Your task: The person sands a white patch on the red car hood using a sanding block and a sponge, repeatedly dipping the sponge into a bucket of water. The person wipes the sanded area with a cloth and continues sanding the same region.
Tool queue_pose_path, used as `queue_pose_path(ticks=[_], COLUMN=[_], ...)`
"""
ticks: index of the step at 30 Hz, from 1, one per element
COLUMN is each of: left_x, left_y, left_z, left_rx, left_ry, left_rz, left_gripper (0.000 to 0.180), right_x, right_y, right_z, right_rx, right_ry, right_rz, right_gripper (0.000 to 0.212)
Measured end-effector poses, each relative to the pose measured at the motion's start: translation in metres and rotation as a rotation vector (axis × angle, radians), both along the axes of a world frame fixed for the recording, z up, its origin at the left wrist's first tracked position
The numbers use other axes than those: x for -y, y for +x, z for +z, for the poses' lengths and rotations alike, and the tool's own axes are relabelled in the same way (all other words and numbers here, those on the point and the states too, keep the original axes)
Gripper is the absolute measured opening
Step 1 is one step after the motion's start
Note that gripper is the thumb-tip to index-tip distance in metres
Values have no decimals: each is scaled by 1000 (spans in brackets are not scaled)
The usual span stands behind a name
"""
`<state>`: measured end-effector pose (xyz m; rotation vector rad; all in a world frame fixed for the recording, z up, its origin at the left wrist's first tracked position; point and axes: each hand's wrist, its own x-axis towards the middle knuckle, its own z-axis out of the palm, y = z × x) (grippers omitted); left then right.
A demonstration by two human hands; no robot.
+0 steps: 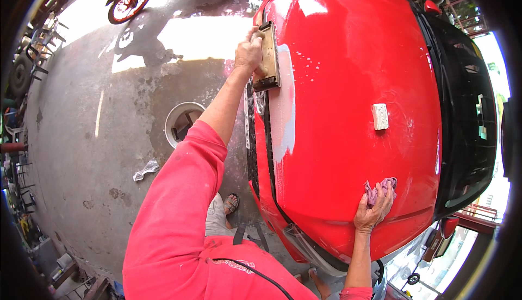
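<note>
Because the long sanding board (269,55) lies flat along the front edge of the red hood (348,72), its underside is hidden, as is whatever part of the pale grey patch (284,120) runs beneath it. The left hand (249,51) covers much of the board's far knob, so the fingertips there are hard to make out; the fingers look curled together and clamped on that knob, while the nearer knob (261,72) is free of the hand.

Lower on the hood, the right hand (373,213) reaches over a crumpled pinkish-purple cloth (383,187), which it partly hides. Its fingers are slightly apart and bent over the cloth, the thumb lying off to the left; I cannot tell whether they pinch the fabric or only press it down. A white block (380,116) sits well apart from both hands, toward the windshield (462,110).

The left forearm and its pink sleeve (179,191) pass in front of the rim of a white bucket (170,116) on the floor (81,164), and the dark contents are too shaded to identify. A motorcycle (130,4) is cut off at the upper edge.
</note>
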<state>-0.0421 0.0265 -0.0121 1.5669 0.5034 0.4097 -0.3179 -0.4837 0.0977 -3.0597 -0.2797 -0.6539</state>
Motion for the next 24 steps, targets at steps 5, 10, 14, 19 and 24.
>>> queue_pose_path(ticks=[5, 10, 14, 19, 24], left_x=[88, 83, -8, -12, 97], left_y=[-141, -153, 56, 70, -186], left_z=[-2, -1, 17, 2, 8], left_rx=[120, 102, -74, 89, 96], left_ry=[105, -68, -124, 95, -132], left_rz=[-138, -183, -90, -68, -239], left_gripper=[49, 49, 46, 48, 51], right_x=[10, 0, -1, -2, 0], right_y=[-16, -16, -10, -2, -14], right_z=[7, 14, 11, 12, 13], right_rx=[-16, -69, -80, -95, -85], right_ry=[-35, -21, -11, -20, -28], right_rz=[-74, -81, -81, -60, -104], right_gripper=[53, 52, 54, 55, 55])
